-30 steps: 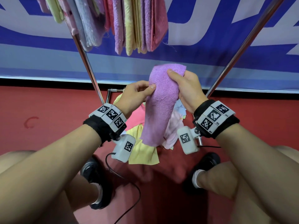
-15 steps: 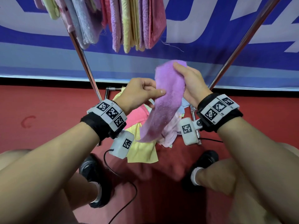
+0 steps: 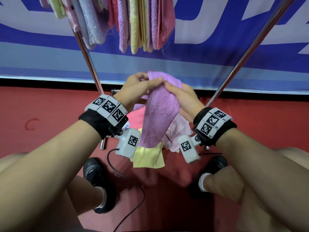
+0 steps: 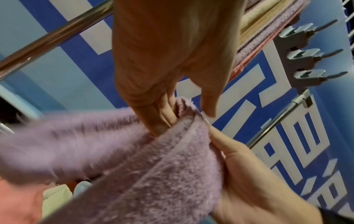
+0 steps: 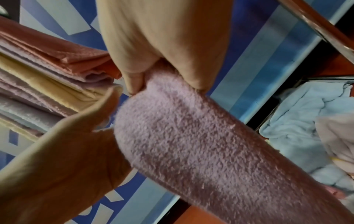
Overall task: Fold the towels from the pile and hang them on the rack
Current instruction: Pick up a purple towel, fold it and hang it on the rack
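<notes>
A purple towel [image 3: 160, 111] hangs folded lengthwise between my hands, above the pile. My left hand [image 3: 150, 79] pinches its top edge, thumb over the front, fingers behind. My right hand [image 3: 168, 86] grips the same top end just to the right, and the two hands touch. In the left wrist view the left fingers [image 4: 164, 115] curl into the towel's [image 4: 153, 166] fold. The right wrist view shows the right thumb [image 5: 134, 81] and fingers clamping the towel [image 5: 201, 144]. Folded towels [image 3: 133, 22] hang on the rack above.
The rack's two slanted chrome poles [image 3: 88, 52] [image 3: 250, 47] flank my hands. Yellow [image 3: 148, 158] and pink [image 3: 177, 134] towels lie piled on the red floor beneath, with a light blue one [image 5: 296, 121]. A black cable [image 3: 123, 174] trails by my left shoe.
My left hand has slid from the towel's side edge up to its top end and now meets my right hand there. The towel has narrowed into a tighter fold.
</notes>
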